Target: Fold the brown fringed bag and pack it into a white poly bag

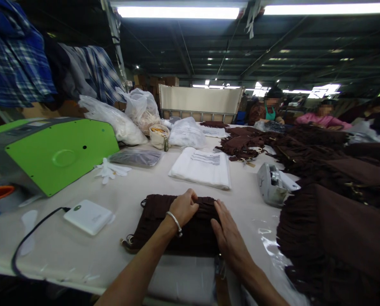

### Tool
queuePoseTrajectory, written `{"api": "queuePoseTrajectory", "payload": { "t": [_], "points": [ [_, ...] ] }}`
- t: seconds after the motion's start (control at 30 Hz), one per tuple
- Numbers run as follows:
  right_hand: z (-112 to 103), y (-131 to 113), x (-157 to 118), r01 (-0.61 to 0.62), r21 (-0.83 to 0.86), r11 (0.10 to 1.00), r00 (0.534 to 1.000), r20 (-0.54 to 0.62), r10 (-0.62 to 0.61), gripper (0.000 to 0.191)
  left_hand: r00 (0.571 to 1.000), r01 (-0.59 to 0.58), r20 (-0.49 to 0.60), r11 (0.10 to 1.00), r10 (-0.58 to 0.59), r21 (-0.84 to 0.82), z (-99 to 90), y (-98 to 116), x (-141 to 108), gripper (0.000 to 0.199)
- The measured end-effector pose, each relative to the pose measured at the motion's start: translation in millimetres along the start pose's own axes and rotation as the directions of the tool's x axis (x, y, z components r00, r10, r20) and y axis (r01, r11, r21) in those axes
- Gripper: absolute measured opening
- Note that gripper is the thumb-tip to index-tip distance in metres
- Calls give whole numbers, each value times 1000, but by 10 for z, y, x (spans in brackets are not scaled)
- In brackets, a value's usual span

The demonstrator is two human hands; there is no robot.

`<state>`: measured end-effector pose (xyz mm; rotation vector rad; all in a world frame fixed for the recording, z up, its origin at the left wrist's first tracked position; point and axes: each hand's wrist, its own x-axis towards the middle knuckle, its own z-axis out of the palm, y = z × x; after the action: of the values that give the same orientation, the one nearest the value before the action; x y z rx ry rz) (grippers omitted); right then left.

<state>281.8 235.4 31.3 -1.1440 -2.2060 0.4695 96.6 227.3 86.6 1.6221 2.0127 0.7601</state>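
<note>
A dark brown fringed handbag [151, 229] lies flat on the table in front of me, with small metal fittings at its lower left corner. My left hand [184, 208], with a silver bangle on the wrist, rests on the bag's upper part, its fingers curled in a pinch on the gathered fabric. Along the bag's right edge lies my right hand [230, 229], fingers stretched out and touching the side. A strap with a metal clip [221, 272] hangs below the bag's lower right corner, partly hidden by my right arm.
Beyond the bag lies a stack of white printed plastic bags [202, 168]. A tape dispenser [271, 185] and piled brown bags [352, 233] are on the right. On the left are a green machine [65, 153] and a white cabled device [89, 216]. Co-workers [269, 112] sit farther back.
</note>
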Motion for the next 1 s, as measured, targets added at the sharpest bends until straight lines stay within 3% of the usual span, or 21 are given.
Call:
{"api": "queuePoseTrajectory", "payload": {
  "t": [0.1,0.17,0.3,0.4,0.43,0.53,0.6,0.8,1.0],
  "points": [
    [114,-138,88,101,-198,975,991,109,-80,61,1000,-11,-16,992,13,126,6,-21,-13,22],
    [182,-211,107,127,-264,956,974,214,-70,65,1000,-15,-17,980,19,200,15,-26,-39,24],
    [229,-230,107,120,-232,965,957,285,-50,71,999,-42,7,957,42,287,-50,-39,-77,23],
    [154,-208,137,8,-25,1000,976,217,-3,69,999,-46,-2,953,48,298,-148,-45,-35,13],
    [118,-207,155,-64,71,995,984,171,51,68,999,-38,-13,953,44,300,-170,-41,-6,18],
    [38,-223,213,-244,338,909,968,27,250,69,999,-41,-6,955,45,294,-167,-3,99,29],
    [49,-225,232,-265,413,871,953,-25,302,69,997,-79,43,958,70,277,-113,41,151,27],
    [297,-174,160,-133,272,953,987,-53,152,65,984,-165,99,964,147,208,60,135,104,8],
    [381,-147,113,-106,171,980,994,-19,110,68,993,-107,56,994,107,-6,85,52,76,16]
  ]
}}
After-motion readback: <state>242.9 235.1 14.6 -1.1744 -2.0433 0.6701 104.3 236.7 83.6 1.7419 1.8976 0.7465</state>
